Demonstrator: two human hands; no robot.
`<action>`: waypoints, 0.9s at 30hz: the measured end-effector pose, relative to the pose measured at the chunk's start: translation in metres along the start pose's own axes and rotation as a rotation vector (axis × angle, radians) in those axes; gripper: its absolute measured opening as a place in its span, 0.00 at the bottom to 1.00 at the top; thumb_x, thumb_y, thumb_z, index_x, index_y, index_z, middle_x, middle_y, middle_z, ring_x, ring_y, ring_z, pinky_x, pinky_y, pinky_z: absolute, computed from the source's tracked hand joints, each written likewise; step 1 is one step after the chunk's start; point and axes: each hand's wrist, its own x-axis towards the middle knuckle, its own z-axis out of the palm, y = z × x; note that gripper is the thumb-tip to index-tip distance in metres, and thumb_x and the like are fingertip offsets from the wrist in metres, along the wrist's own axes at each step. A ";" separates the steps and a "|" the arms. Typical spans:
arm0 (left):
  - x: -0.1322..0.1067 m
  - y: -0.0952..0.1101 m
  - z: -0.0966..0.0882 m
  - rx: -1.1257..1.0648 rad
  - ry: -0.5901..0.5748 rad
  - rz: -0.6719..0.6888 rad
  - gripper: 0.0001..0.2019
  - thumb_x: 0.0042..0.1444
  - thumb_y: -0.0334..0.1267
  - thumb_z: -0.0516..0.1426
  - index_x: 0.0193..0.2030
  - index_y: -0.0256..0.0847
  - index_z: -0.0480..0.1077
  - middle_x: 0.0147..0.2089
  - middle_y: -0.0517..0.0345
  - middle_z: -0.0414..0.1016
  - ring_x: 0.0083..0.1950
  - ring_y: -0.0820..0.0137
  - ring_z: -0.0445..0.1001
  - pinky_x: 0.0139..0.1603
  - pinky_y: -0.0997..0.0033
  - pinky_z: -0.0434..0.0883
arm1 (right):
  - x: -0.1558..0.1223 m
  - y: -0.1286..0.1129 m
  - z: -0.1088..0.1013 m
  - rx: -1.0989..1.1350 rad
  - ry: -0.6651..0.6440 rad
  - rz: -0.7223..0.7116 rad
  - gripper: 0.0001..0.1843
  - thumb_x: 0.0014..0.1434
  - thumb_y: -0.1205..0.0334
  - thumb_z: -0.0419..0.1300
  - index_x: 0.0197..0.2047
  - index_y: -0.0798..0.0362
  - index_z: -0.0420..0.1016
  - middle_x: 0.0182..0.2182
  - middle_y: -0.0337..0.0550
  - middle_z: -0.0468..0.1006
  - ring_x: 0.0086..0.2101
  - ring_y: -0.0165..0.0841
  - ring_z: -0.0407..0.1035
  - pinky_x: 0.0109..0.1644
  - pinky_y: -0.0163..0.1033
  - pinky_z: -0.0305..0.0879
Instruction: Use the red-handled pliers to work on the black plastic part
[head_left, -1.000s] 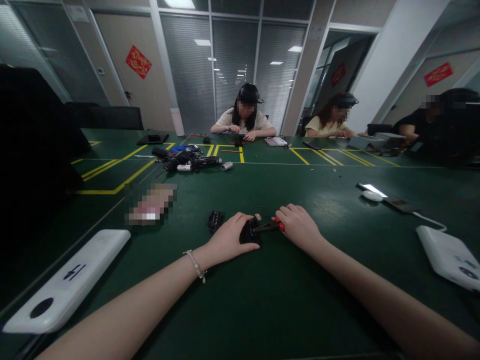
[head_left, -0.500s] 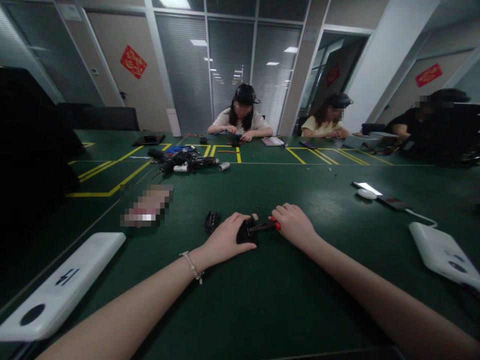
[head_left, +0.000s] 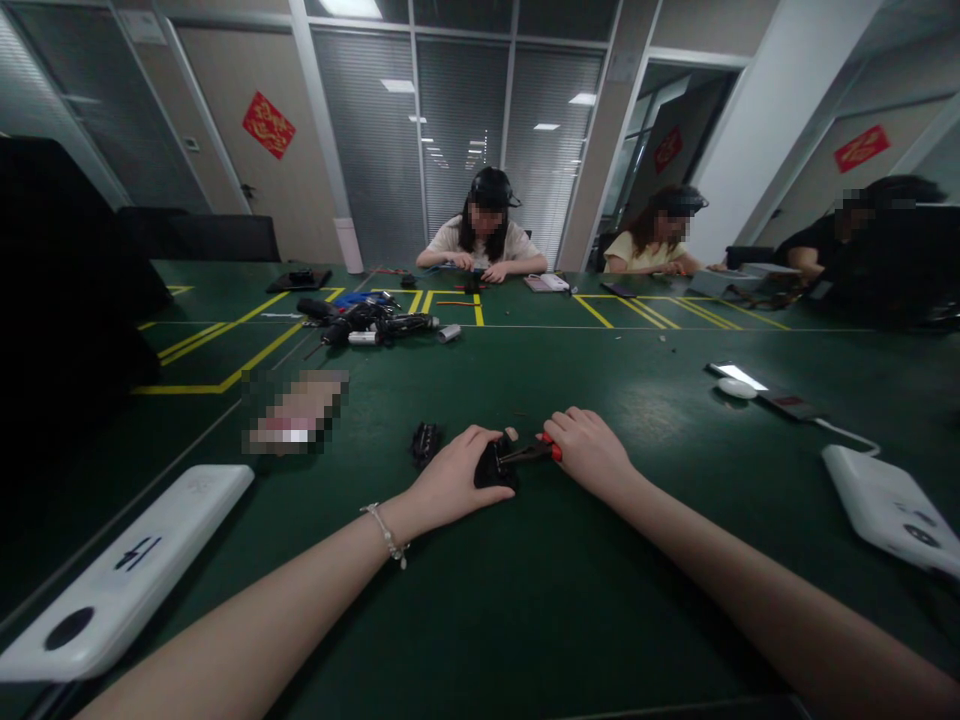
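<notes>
My left hand (head_left: pixel 456 466) grips a small black part (head_left: pixel 491 466) against the green table (head_left: pixel 480 610), thumb on the near side and fingers on the far side. Its exact kind is too dark to make out. Closed around red handles, my right hand (head_left: pixel 589 445) holds a pair of pliers (head_left: pixel 532 453). The jaws point left and reach the black part; whether they pinch it I cannot tell. Left of my left hand lies another black piece (head_left: pixel 426 443). A small pale bit (head_left: pixel 511 434) sits just beyond the held part.
White power-bank-like devices lie at left (head_left: pixel 135 570) and right (head_left: pixel 889 510). A blurred-out flat object (head_left: pixel 300 412) is at left, with a heap of black tools and cables (head_left: pixel 367 322) behind. A phone (head_left: pixel 739 376) lies right. Several people sit across the table, one facing me (head_left: pixel 484 235).
Both hands keep almost the same position, with the pliers still at the black part. The whole view has shifted very slightly.
</notes>
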 end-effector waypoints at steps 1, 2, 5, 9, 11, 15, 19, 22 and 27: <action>0.000 0.000 0.000 0.001 0.002 0.001 0.28 0.44 0.49 0.58 0.52 0.45 0.57 0.51 0.54 0.60 0.49 0.60 0.64 0.48 0.59 0.63 | 0.000 0.000 0.000 0.004 0.000 -0.002 0.07 0.54 0.68 0.50 0.34 0.55 0.68 0.33 0.46 0.71 0.34 0.35 0.62 0.39 0.40 0.56; 0.000 -0.001 0.000 0.002 0.003 0.002 0.28 0.44 0.49 0.58 0.52 0.45 0.57 0.51 0.54 0.61 0.49 0.60 0.64 0.48 0.59 0.63 | 0.000 0.000 0.000 0.009 0.001 -0.003 0.07 0.54 0.68 0.50 0.34 0.56 0.68 0.33 0.46 0.71 0.34 0.35 0.62 0.39 0.39 0.56; 0.000 -0.002 0.001 0.003 0.007 0.011 0.28 0.44 0.49 0.58 0.52 0.45 0.57 0.51 0.54 0.61 0.49 0.61 0.64 0.48 0.60 0.63 | 0.001 0.000 0.000 0.021 -0.003 -0.007 0.08 0.54 0.68 0.49 0.34 0.56 0.69 0.33 0.46 0.71 0.34 0.35 0.62 0.38 0.39 0.56; 0.000 -0.001 0.001 0.013 0.015 0.015 0.28 0.44 0.49 0.58 0.52 0.45 0.57 0.50 0.54 0.61 0.49 0.61 0.64 0.48 0.60 0.63 | 0.000 0.001 -0.001 0.009 -0.004 -0.003 0.08 0.54 0.68 0.49 0.33 0.55 0.68 0.32 0.45 0.71 0.34 0.34 0.62 0.37 0.39 0.56; 0.000 -0.001 0.001 0.010 0.013 0.009 0.28 0.44 0.49 0.58 0.52 0.45 0.57 0.51 0.54 0.60 0.49 0.60 0.64 0.48 0.60 0.63 | 0.000 0.001 -0.001 0.003 -0.002 -0.003 0.07 0.54 0.68 0.50 0.33 0.55 0.68 0.32 0.45 0.71 0.34 0.34 0.62 0.37 0.39 0.55; 0.000 -0.002 0.001 0.012 0.016 0.011 0.28 0.43 0.49 0.59 0.52 0.44 0.57 0.51 0.53 0.61 0.49 0.60 0.64 0.48 0.60 0.63 | -0.001 0.001 0.002 0.012 0.003 -0.002 0.07 0.54 0.68 0.49 0.33 0.55 0.68 0.32 0.46 0.71 0.34 0.34 0.62 0.37 0.38 0.55; -0.001 -0.004 0.001 0.006 0.029 0.023 0.28 0.43 0.48 0.59 0.52 0.45 0.57 0.50 0.55 0.61 0.48 0.62 0.65 0.47 0.62 0.64 | 0.000 0.001 0.005 0.019 0.006 -0.009 0.07 0.54 0.67 0.49 0.33 0.55 0.68 0.33 0.46 0.71 0.34 0.34 0.62 0.38 0.39 0.55; -0.001 -0.004 0.000 -0.004 0.024 0.023 0.28 0.44 0.49 0.59 0.52 0.45 0.57 0.50 0.54 0.61 0.48 0.62 0.65 0.47 0.62 0.64 | 0.001 0.000 0.005 0.011 0.002 -0.010 0.07 0.53 0.67 0.50 0.34 0.55 0.68 0.33 0.46 0.71 0.34 0.34 0.62 0.38 0.39 0.56; -0.002 -0.002 0.000 0.001 0.031 0.023 0.28 0.43 0.49 0.59 0.51 0.44 0.58 0.50 0.54 0.61 0.48 0.61 0.65 0.47 0.61 0.64 | 0.002 -0.003 0.001 0.016 -0.019 -0.006 0.06 0.53 0.67 0.51 0.34 0.55 0.68 0.33 0.46 0.71 0.34 0.34 0.62 0.38 0.39 0.56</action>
